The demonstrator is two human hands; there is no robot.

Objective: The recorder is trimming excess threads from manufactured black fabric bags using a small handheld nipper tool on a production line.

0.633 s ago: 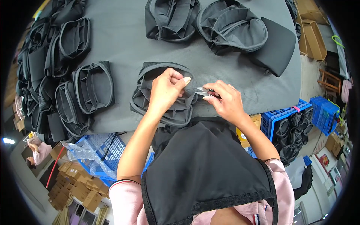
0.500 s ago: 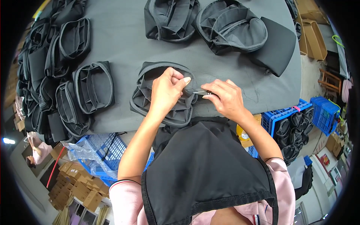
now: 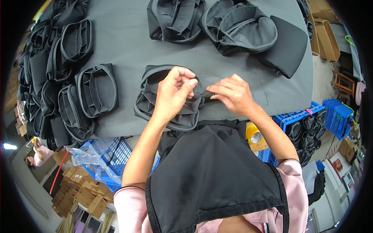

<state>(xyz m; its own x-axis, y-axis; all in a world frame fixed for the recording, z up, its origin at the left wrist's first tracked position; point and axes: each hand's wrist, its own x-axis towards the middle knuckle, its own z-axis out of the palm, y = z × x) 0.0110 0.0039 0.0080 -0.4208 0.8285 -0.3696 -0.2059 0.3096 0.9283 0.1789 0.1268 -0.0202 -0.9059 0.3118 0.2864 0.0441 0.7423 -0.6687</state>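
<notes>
Here's the black fabric pouch with inner dividers (image 3: 190, 107), open side up at the near middle of the grey cloth-covered table (image 3: 124, 42). Left hand (image 3: 173, 92), over it, thumb and fingertips nearly together; can't tell whether thread's caught there. Right hand (image 3: 232, 94), just right, fingers curled around a small metal cutter (image 3: 206, 94). That pouch looks light, floppy, hardly fragile; the piped rim, seemingly stiffer, offers the surest hold.

The left fisheye unit of the head-worn pair is looking steeply down from head height, facing the grey table (image 3: 124, 46) at close range. The left hand (image 3: 172, 95) and right hand (image 3: 233, 95) are occupying the central field; the lens is bending straight edges toward its rim.
</notes>
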